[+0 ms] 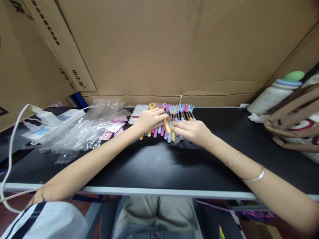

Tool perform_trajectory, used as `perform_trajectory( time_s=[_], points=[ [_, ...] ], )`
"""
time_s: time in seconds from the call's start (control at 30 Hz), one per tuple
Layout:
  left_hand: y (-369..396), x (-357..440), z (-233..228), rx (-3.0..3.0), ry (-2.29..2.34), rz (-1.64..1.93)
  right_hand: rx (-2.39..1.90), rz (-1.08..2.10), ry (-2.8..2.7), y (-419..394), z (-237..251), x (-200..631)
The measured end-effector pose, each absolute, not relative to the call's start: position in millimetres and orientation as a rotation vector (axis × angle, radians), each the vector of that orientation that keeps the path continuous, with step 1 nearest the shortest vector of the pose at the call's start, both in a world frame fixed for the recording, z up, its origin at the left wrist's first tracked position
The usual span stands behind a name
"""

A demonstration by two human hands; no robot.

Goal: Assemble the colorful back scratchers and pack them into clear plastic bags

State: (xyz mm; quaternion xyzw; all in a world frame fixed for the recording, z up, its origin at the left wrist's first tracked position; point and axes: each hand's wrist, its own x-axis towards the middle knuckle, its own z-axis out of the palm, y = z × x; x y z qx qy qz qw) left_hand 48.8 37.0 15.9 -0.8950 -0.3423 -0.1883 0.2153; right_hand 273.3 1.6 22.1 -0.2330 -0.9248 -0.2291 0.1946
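Note:
Several small back scratchers (159,131) lie side by side at the back of the table, with hand-shaped heads toward the cardboard and yellow, pink, blue and purple handles toward me. My left hand (152,119) reaches over the left part of the row, its fingers closed on a yellow-handled back scratcher (166,126) that sits tilted above the others. Over the right part of the row, my right hand (190,131) has its fingers drawn together close to that yellow handle. What its fingertips hold, if anything, is hidden.
Left of the row lie a phone (137,114), printed cards (113,127) and crumpled clear plastic bags (84,129). A white power strip (53,126) with a cable stands farther left. At right are a white bottle (272,96) and a bag (296,119). Cardboard (159,49) walls the back.

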Motion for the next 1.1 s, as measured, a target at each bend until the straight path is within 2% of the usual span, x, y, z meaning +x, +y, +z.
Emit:
perform_trajectory(
  time_s=[0.1, 0.27, 0.57, 0.8, 1.1],
  points=[
    [38, 44, 12, -2.518, -0.933, -0.473, -0.575, -0.815, -2.632, -1, 15, 266],
    [26, 35, 20, -2.59, -0.913, -0.338, -0.587, -0.836, -2.726, -4, 6, 259],
    [-20, 35, 10, -2.498, -0.67, -0.359, -0.657, -0.716, -2.813, -11, 14, 254],
    [-24, 35, -1, -2.473, -0.691, -0.466, -0.757, -0.612, -2.868, -23, 23, 252],
    [-30, 38, -3, -2.544, -0.756, -0.589, -0.815, -0.289, -2.852, -18, 23, 257]
  ],
)
